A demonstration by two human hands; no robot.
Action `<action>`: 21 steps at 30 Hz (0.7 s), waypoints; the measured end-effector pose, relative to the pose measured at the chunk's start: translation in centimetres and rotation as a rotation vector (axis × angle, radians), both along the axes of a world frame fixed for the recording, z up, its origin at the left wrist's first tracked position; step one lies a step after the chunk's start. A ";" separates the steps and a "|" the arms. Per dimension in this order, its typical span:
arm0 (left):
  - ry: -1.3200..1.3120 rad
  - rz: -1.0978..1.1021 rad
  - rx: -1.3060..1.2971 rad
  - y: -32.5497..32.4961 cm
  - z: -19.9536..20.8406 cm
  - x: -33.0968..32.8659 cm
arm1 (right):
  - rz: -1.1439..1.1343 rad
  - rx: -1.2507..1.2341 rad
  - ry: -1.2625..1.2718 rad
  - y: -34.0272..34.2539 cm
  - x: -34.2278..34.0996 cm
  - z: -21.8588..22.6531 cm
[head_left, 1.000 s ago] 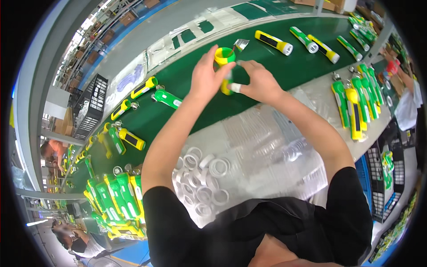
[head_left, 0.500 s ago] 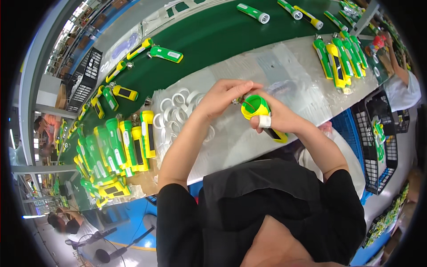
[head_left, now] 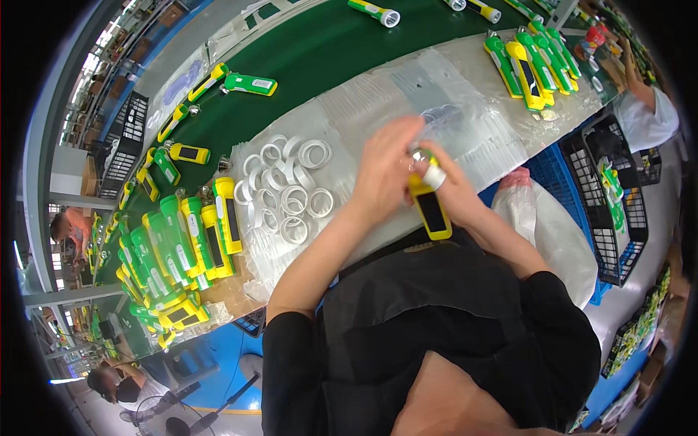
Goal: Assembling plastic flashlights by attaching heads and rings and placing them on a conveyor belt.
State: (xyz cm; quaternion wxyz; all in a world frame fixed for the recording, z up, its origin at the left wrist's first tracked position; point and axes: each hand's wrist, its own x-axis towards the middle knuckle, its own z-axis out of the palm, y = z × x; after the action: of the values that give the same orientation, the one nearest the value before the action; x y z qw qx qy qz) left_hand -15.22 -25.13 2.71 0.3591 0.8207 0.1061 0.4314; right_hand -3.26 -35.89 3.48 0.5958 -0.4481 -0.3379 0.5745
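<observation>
Between my hands is a flashlight (head_left: pixel 434 216) with a yellow body and a dark panel, its lower end toward me. My right hand (head_left: pixel 458 198) is closed around its upper part; a white band (head_left: pixel 434 176) wraps the thumb. A shiny clear lamp piece (head_left: pixel 419 155) shows at the flashlight's top end. My left hand (head_left: pixel 385 163) is against that end from the left, its fingers smeared by motion, so their grip is unclear. Left of my hands, several white rings (head_left: pixel 294 229) lie loose on the plastic-covered table (head_left: pixel 349 138).
Green and yellow flashlights (head_left: pixel 190 236) stand packed at the left, with another group (head_left: pixel 534 73) at the far right. More lie on the green belt (head_left: pixel 313 69) beyond the table. A white sack (head_left: pixel 556 240) and a black crate (head_left: pixel 618 218) are at my right.
The flashlight has turned from showing its open green mouth with a red wire to lying panel-up, lamp piece at its top. My left hand has moved in against it. The view has shifted.
</observation>
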 end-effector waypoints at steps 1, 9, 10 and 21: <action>0.002 0.001 0.000 0.8 -0.9 0.4 | -0.057 0.009 0.047 -0.2 0.4 0.5; 0.387 0.172 0.261 5.0 -5.6 2.5 | -0.130 0.026 0.016 -1.6 2.8 0.3; 0.389 0.174 0.260 5.2 -5.8 2.2 | -0.129 0.025 0.017 -1.6 2.8 0.3; 0.096 0.075 0.229 -0.5 1.8 -4.2 | 0.202 0.098 -0.080 1.0 -0.3 1.2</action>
State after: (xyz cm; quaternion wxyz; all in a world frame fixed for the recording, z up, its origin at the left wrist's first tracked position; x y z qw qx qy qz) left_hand -19.42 -25.60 4.55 0.2411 0.8715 0.1039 0.4141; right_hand -3.53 -34.91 4.70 0.5422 -0.4044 -0.4326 0.5961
